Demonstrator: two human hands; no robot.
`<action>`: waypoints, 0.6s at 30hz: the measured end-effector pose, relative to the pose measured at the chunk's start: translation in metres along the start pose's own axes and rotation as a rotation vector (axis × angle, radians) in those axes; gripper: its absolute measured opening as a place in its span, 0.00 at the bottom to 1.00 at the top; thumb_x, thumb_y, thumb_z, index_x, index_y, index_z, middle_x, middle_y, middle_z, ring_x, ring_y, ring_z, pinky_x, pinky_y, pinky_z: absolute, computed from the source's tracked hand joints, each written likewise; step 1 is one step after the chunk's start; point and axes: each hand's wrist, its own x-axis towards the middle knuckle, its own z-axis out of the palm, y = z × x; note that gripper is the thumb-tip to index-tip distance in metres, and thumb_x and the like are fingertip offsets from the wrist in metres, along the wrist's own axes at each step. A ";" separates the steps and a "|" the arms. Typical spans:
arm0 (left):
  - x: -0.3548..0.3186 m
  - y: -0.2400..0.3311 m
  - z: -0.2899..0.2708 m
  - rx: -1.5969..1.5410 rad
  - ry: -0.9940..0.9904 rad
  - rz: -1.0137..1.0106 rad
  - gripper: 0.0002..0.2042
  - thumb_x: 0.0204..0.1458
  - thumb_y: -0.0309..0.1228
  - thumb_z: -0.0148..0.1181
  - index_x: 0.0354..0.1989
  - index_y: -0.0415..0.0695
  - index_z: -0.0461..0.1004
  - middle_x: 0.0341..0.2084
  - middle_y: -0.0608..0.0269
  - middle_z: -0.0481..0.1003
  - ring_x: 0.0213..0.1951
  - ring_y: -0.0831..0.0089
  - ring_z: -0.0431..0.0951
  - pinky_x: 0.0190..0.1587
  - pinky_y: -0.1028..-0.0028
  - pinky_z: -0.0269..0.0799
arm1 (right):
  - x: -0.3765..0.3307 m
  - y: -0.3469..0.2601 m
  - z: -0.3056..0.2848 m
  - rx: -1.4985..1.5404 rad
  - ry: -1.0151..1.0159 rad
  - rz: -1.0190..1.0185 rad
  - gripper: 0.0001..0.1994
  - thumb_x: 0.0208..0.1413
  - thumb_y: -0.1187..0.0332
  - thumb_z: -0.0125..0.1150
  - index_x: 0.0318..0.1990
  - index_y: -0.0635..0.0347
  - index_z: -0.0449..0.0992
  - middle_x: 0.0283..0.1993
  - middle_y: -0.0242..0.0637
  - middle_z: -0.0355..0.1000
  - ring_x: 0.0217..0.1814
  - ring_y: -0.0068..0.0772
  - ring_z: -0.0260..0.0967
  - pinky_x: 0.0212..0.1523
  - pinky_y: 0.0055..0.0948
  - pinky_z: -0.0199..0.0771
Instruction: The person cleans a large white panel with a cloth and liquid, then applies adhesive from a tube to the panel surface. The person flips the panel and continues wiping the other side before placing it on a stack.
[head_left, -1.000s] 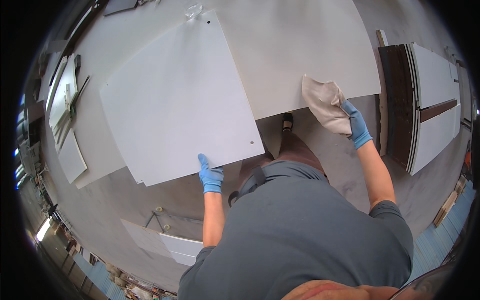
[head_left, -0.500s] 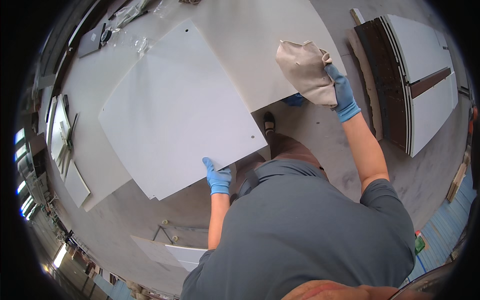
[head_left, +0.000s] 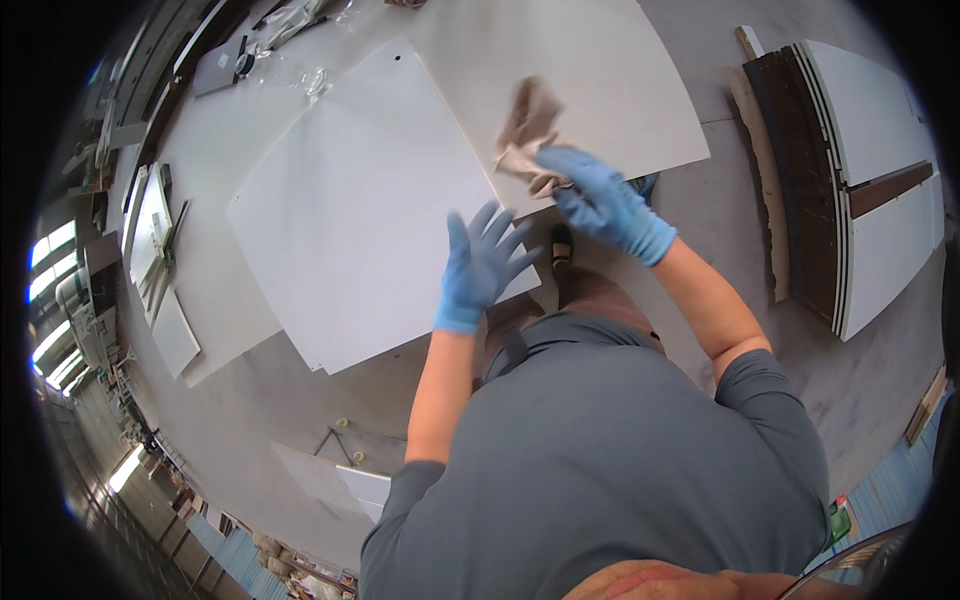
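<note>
The left grip (head_left: 480, 272), gloved in blue, is splayed, its fingers (head_left: 483, 221) fanned toward the far side, the left forearm (head_left: 442, 392) pointing almost straight out from the near side. Right of it and slightly farther, the right grip (head_left: 606, 204) is curled closed, the right forearm (head_left: 710, 296) slanting leftward.

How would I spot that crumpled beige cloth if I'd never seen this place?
Find the broad pale work surface ahead of the person. To the right of the white rectangular panel, look for the blue-gloved right hand. It holds the crumpled beige fabric cloth, whose soft folds set it apart from the smooth panel.
</note>
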 end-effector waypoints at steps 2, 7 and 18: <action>0.052 0.005 0.012 -0.421 -0.437 -0.061 0.50 0.58 0.74 0.47 0.73 0.39 0.60 0.68 0.47 0.66 0.69 0.51 0.66 0.70 0.45 0.63 | -0.001 -0.003 0.023 -0.198 -0.063 -0.117 0.17 0.65 0.70 0.55 0.60 0.63 0.74 0.53 0.51 0.77 0.56 0.59 0.74 0.61 0.47 0.74; 0.089 0.000 0.022 -0.260 -0.111 -0.078 0.40 0.64 0.65 0.47 0.68 0.39 0.67 0.62 0.51 0.73 0.65 0.51 0.71 0.70 0.48 0.63 | -0.017 0.021 0.026 0.214 0.013 0.446 0.13 0.72 0.63 0.51 0.54 0.58 0.78 0.49 0.39 0.79 0.52 0.32 0.75 0.55 0.33 0.75; 0.142 0.005 0.070 -0.071 -0.126 0.048 0.40 0.67 0.59 0.51 0.75 0.40 0.55 0.71 0.45 0.62 0.72 0.49 0.63 0.73 0.44 0.60 | 0.016 0.043 -0.071 -0.189 0.450 0.255 0.18 0.69 0.61 0.56 0.61 0.58 0.77 0.56 0.35 0.78 0.54 0.33 0.74 0.56 0.35 0.73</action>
